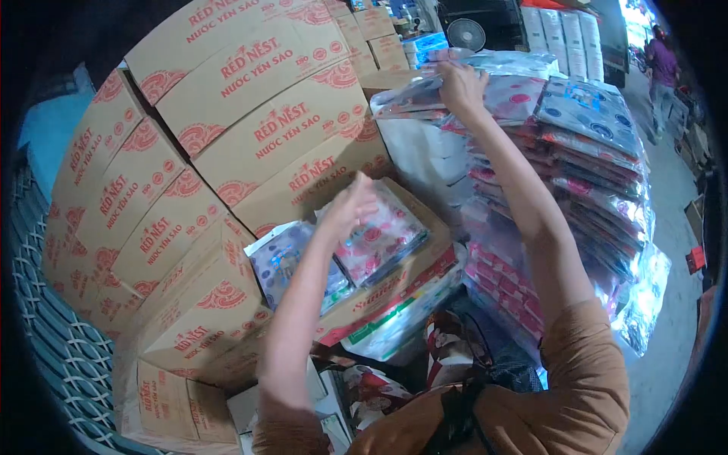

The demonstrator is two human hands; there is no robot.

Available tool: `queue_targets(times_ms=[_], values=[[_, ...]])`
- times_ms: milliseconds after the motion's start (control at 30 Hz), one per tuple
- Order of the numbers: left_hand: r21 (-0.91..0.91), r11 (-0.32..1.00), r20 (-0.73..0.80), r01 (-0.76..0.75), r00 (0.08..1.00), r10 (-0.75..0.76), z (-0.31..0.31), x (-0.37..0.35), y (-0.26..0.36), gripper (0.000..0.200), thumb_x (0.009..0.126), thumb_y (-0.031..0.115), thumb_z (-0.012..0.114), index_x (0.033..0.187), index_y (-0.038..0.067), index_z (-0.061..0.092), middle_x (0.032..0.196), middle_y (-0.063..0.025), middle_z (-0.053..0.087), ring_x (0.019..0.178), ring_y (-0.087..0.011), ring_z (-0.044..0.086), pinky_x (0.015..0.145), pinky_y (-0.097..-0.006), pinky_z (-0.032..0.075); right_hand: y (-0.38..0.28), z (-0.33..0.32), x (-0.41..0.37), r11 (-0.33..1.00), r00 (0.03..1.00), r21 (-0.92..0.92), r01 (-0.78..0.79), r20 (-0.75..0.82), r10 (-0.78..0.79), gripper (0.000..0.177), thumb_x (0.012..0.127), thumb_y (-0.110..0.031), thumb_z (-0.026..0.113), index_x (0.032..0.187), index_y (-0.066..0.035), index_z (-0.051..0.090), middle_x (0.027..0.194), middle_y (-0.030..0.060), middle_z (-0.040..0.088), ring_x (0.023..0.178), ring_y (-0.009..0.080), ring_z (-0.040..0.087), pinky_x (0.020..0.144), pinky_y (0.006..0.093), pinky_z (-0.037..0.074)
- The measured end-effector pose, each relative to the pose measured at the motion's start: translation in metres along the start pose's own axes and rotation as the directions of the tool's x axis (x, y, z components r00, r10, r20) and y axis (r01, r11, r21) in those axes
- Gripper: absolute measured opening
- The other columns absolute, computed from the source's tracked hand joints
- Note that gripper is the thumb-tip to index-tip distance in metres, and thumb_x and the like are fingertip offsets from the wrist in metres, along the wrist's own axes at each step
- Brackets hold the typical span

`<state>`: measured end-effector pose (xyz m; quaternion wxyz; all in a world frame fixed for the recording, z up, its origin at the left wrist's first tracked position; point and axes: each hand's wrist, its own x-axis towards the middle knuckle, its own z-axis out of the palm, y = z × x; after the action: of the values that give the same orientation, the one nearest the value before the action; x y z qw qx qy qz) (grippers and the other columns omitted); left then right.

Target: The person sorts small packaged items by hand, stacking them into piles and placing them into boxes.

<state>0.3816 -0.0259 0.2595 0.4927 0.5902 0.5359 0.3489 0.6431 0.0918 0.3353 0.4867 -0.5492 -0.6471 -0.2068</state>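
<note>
My right hand (460,85) reaches up and rests on the top of a tall stack of plastic-wrapped patterned packets (588,163), fingers pressed on the topmost packet (413,98). My left hand (350,205) is raised in front of a red-and-white patterned packet (387,239) that lies on an open cardboard box (425,273). Its fingers are curled; it touches or hovers just above the packet, and I cannot tell whether it grips it. A bluish packet (284,258) lies beside that one on the left.
Stacked brown cartons printed "Red Nest" (258,121) fill the left and back. A white sack (425,163) stands behind the box. More bags and packets lie below near my body. A fan (465,32) and a person in purple (663,64) are far back right.
</note>
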Motion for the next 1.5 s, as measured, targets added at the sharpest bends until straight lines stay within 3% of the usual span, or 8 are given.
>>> queue_targets(times_ms=[233,333,467,700,833,1067,1367,1500], values=[[-0.66,0.718,-0.167,-0.222,0.975,0.148,-0.017,-0.001,0.004,0.082,0.076,0.058,0.048,0.13,0.002,0.023,0.099,-0.0116,0.053,0.077,-0.0195,0.055,0.064,-0.0325,0.046,-0.052,-0.025,-0.085,0.757,0.874,0.436,0.487,-0.248,-0.419,0.028,0.066,0.005,0.05,0.087,-0.011,0.058,0.094,0.0036,0.058,0.103,0.0244,0.048,0.091,0.0467,0.029],[-0.395,0.833,-0.367,-0.389,0.897,0.245,-0.036,0.001,-0.019,0.06,0.075,0.0,0.057,0.128,0.004,0.029,0.111,-0.009,0.049,0.089,-0.0134,0.052,0.074,-0.0242,0.044,-0.063,-0.012,-0.125,0.731,0.86,0.486,0.479,-0.093,-0.501,0.028,0.065,0.006,0.051,0.087,-0.01,0.058,0.095,0.0036,0.057,0.105,0.0237,0.047,0.093,0.0466,0.027],[-0.101,0.831,-0.583,-0.547,0.709,0.396,-0.039,-0.001,-0.061,0.061,0.073,-0.002,0.056,0.127,0.002,0.029,0.117,-0.0124,0.045,0.102,-0.0192,0.047,0.085,-0.0285,0.039,-0.066,0.033,-0.169,0.729,0.863,0.554,0.401,0.039,-0.504,0.027,0.064,0.004,0.054,0.087,-0.011,0.058,0.097,0.0028,0.057,0.106,0.0237,0.046,0.093,0.0495,0.024],[0.553,0.798,-0.556,0.241,0.82,0.138,-0.053,0.019,-0.18,0.073,0.064,0.02,0.068,0.125,0.003,0.033,0.122,-0.0261,0.037,0.112,-0.0368,0.039,0.092,-0.039,0.033,-0.054,0.121,-0.254,0.791,0.774,0.575,0.211,0.396,-0.494,0.024,0.066,-0.003,0.048,0.087,-0.009,0.058,0.098,0.0085,0.055,0.107,0.0281,0.043,0.09,0.0553,0.026],[0.698,0.669,-0.555,0.258,0.785,0.276,-0.025,0.003,-0.137,0.074,0.065,0.022,0.067,0.128,0.01,0.031,0.128,-0.0292,0.027,0.115,-0.0415,0.034,0.094,-0.0436,0.031,-0.071,0.09,-0.234,0.88,0.624,0.465,0.092,0.663,-0.415,0.029,0.07,-0.009,0.051,0.098,-0.009,0.056,0.098,0.0105,0.056,0.1,0.0328,0.048,0.084,0.051,0.035],[0.809,0.422,-0.4,0.409,0.909,-0.114,-0.007,0.036,-0.098,0.086,0.066,0.026,0.065,0.134,0.03,0.012,0.138,-0.023,0.001,0.126,-0.0436,0.008,0.099,-0.0491,0.021,-0.099,0.117,-0.244,0.876,0.762,0.262,0.405,0.432,-0.482,0.036,0.077,-0.028,0.05,0.109,-0.012,0.05,0.111,0.0112,0.048,0.107,0.031,0.043,0.083,0.0512,0.034],[0.781,0.375,-0.398,0.499,0.861,-0.317,-0.027,0.08,-0.162,0.084,0.072,0.032,0.062,0.134,0.035,0.004,0.141,-0.014,0.0,0.128,-0.0385,0.008,0.1,-0.0469,0.02,-0.094,0.107,-0.184,0.825,0.382,0.312,0.47,0.771,-0.51,0.029,0.074,-0.019,0.05,0.101,-0.014,0.055,0.091,0.0097,0.058,0.088,0.0283,0.055,0.08,0.045,0.038],[0.832,0.299,-0.346,0.467,0.859,-0.377,-0.006,0.038,-0.105,0.097,0.062,0.046,0.07,0.133,0.039,0.003,0.141,-0.0141,-0.001,0.127,-0.0382,0.01,0.098,-0.0479,0.025,-0.073,0.089,-0.087,0.836,0.725,0.064,0.545,0.466,-0.508,0.022,0.074,-0.011,0.047,0.094,-0.008,0.057,0.088,0.0134,0.059,0.083,0.0287,0.057,0.078,0.0428,0.039]])
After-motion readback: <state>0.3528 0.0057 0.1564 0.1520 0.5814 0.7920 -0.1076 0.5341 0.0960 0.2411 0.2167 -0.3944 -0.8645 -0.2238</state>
